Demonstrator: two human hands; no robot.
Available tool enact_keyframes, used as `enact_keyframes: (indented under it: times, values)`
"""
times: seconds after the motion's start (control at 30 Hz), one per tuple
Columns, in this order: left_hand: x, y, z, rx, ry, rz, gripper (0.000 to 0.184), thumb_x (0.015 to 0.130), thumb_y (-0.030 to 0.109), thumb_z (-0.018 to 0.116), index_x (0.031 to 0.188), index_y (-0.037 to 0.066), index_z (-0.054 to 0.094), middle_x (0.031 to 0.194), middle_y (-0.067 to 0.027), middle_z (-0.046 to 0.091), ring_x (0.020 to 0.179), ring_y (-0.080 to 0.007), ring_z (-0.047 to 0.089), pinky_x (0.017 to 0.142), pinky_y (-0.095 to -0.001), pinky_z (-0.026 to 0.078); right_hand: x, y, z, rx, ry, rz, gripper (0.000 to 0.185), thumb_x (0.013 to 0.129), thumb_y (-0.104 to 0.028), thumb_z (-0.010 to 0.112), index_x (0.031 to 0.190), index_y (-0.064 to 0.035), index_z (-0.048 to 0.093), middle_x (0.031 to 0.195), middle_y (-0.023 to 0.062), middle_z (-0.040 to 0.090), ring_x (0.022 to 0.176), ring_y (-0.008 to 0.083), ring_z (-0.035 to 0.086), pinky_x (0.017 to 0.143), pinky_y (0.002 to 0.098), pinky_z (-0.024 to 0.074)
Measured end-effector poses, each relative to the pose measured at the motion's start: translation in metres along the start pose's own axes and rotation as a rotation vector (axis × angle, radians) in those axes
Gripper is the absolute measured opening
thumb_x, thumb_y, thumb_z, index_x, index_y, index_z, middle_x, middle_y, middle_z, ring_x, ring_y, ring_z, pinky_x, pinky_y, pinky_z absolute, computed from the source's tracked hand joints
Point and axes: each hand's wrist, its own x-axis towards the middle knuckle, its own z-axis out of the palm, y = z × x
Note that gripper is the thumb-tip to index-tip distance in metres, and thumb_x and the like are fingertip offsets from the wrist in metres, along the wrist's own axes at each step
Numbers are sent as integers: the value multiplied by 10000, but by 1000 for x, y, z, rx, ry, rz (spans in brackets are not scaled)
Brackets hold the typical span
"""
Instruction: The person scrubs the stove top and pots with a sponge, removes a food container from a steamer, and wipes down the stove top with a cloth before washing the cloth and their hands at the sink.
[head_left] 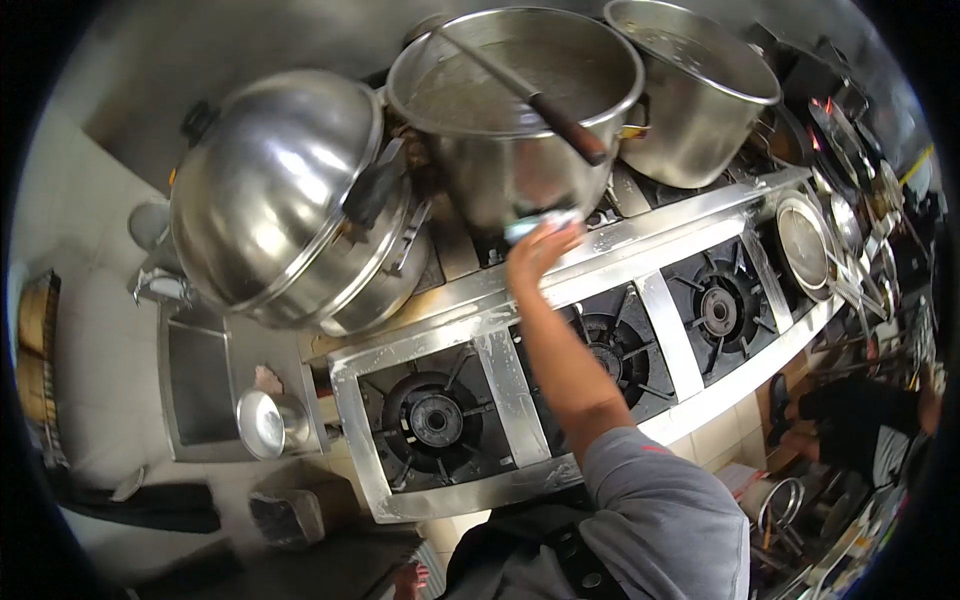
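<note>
Right hand holds a pale cloth at the foot of a large stockpot

Near the middle of the frame, the right hand (545, 256) holds a pale, bluish-white cloth (524, 230), its grip closed around the bunched fabric, though blur hides the exact set of the fingers. The cloth is just in front of the lower wall of the large stockpot (470, 175), close above the steel ledge (620, 242); whether it touches either cannot be told. At the bottom edge, left of centre, only a small part of the left hand (408, 578) shows; I cannot tell its grip or what it touches.

The large stockpot, at upper centre, contains liquid, and a long tool with a brown handle (567, 128) lies across its mouth. To its right, at upper right, stands a second tall pot (690, 135), also with liquid inside. At upper left is a broad steel vessel with a domed lid (275, 180), tilted in this view.

Below the ledge, the stove (668, 335) has three burners in a row, the middle one partly behind the right forearm. Pans (803, 243) crowd the right side, and another person (850, 405) in dark clothing is at lower right.
</note>
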Motion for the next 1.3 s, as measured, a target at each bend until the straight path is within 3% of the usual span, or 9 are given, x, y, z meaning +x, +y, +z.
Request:
enact_keyframes:
  times: [0.07, 0.27, 0.4, 0.53, 0.67, 0.83, 0.97, 1.13, 1.3]
  values:
    - [-8, 15, -10, -15, 23, 41, 315, 903, 289, 490, 1026, 15, 586, 898, -121, 658, 777, -252, 641, 645, -416, 506, -28, -19, -3, 195, -165, 250, 430, 860, -167, 495, 1177, 79, 343, 1116, 252, 364, 1056, 387, 369, 934, 461, 304]
    - [-33, 24, -13, -32, 31, 70, 314, 903, 286, 490, 1024, 14, 588, 891, -120, 658, 760, -247, 636, 631, -409, 502, 35, -26, -22, 188, 5, 266, 353, 847, -146, 509, 1111, 78, 443, 1145, 245, 413, 1091, 362, 419, 954, 422, 323]
    - [-43, 9, 2, -24, 0, 16, 312, 902, 284, 490, 1022, 13, 589, 887, -119, 658, 749, -244, 633, 621, -405, 500, 141, 72, 11, 162, 44, 260, 279, 875, -231, 526, 938, 34, 586, 872, 128, 624, 783, 202, 559, 736, 323, 437]
    - [-45, 7, 20, -15, -26, -18, 311, 902, 282, 490, 1020, 12, 590, 883, -118, 658, 737, -240, 630, 611, -401, 497, 188, 99, 35, 316, -142, 584, 278, 876, -195, 476, 889, 50, 607, 804, 147, 634, 726, 242, 583, 680, 339, 435]
    - [-53, 19, 29, 2, -22, 2, 310, 901, 280, 490, 1019, 11, 592, 879, -118, 658, 726, -237, 626, 601, -397, 495, 116, 81, 10, -114, -172, 371, 373, 898, -249, 421, 1025, 81, 540, 933, 222, 568, 917, 384, 521, 833, 403, 400]
    - [-63, 39, 33, 33, 3, 62, 309, 901, 278, 490, 1017, 11, 593, 873, -116, 658, 712, -233, 622, 589, -392, 492, 135, -10, -17, 154, -29, -36, 378, 903, -218, 397, 1088, 96, 498, 1101, 249, 487, 1050, 407, 432, 933, 453, 326]
    - [-72, 57, 41, 36, 19, 104, 308, 901, 276, 490, 1015, 10, 594, 869, -116, 658, 701, -229, 619, 579, -388, 489, 159, 87, 15, -77, -377, 299, 319, 913, -201, 358, 951, 58, 539, 1006, 221, 541, 932, 395, 511, 814, 481, 384]
    - [-87, 63, 66, 60, 11, 106, 307, 900, 274, 490, 1013, 9, 596, 864, -115, 658, 687, -225, 615, 567, -383, 486, 84, -3, -50, 99, -379, 95, 666, 830, -305, 561, 1284, 102, 293, 1307, 290, 278, 1179, 411, 296, 1010, 492, 198]
    - [-95, 67, 86, 78, 3, 112, 306, 899, 272, 490, 1011, 8, 597, 859, -113, 658, 673, -221, 611, 555, -378, 483, 132, -8, -48, 304, -328, 18, 545, 788, -197, 609, 1198, 87, 388, 1219, 231, 390, 1127, 383, 351, 983, 444, 270]
